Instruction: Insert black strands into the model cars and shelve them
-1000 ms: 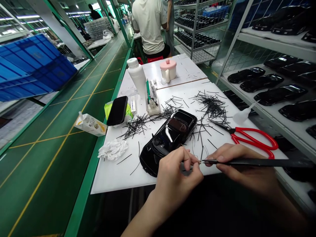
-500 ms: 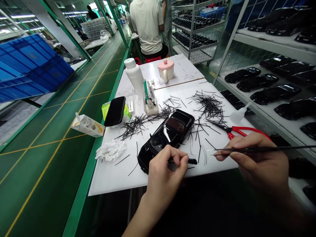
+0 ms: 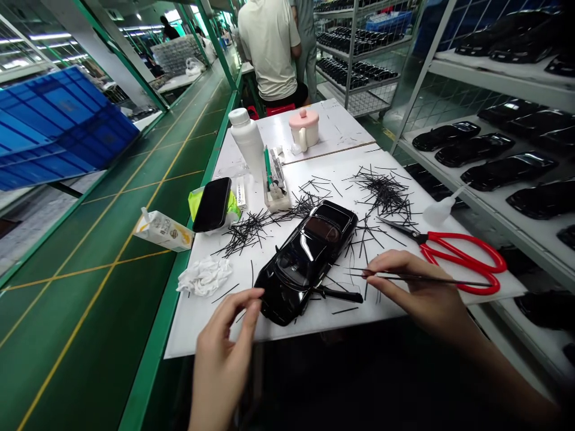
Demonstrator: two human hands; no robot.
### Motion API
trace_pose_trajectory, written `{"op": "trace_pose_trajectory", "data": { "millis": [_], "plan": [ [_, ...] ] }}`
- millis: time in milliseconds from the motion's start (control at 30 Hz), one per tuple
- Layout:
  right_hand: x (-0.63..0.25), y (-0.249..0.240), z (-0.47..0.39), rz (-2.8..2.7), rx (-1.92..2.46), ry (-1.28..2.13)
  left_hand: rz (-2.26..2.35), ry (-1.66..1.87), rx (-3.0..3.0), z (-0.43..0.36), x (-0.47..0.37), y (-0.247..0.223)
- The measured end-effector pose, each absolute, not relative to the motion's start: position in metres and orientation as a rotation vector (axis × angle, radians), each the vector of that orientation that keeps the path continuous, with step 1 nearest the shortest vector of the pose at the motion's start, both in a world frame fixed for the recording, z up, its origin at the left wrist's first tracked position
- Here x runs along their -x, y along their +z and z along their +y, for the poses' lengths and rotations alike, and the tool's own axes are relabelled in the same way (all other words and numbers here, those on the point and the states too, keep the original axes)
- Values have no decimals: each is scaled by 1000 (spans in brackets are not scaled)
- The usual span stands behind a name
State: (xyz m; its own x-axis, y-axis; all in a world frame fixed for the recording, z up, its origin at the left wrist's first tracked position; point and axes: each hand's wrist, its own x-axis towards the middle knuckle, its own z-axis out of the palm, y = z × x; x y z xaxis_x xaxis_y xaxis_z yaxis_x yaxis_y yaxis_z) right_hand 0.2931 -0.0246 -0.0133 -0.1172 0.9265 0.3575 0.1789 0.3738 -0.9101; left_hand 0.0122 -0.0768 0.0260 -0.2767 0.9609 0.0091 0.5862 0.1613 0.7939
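A glossy black model car [image 3: 299, 257] lies diagonally on the white work board, its near-side door [image 3: 341, 294] swung out. My left hand [image 3: 233, 326] is at the car's front left end, fingertips at its edge, thumb and fingers a little apart and nothing between them. To the right of the car, my right hand [image 3: 408, 281] pinches dark tweezers [image 3: 422, 278], whose thin tips point left above the open door. Thin black strips [image 3: 381, 191] are scattered in piles behind and beside the car. Red-handled scissors [image 3: 467, 257] rest beyond my right hand.
On the board stand a phone [image 3: 212, 203], crumpled tissue [image 3: 205, 275], a tool holder [image 3: 276, 194], a white bottle [image 3: 248, 143] and a pink-lidded mug [image 3: 304, 129]. A drink carton [image 3: 165, 230] is at the left edge. Racks of black cars [image 3: 507, 170] stand right. A person [image 3: 269, 51] sits ahead.
My left hand has left the door and moved left to the car's front end. My right hand has moved left with the tweezers, uncovering the scissors' handles.
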Motion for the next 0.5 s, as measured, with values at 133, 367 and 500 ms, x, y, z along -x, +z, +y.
{"op": "trace_pose_trajectory", "data": {
  "millis": [133, 367, 500],
  "plan": [
    [-286, -18, -15, -1731, 972, 766, 2188, 950, -1185, -98, 28, 24],
    [-275, -15, -4, -1932, 855, 560, 2306, 794, -1048, -123, 56, 28],
    [-272, -8, -3, -2007, 849, 429, 2281, 744, -1199, -121, 58, 31]
  ]
}}
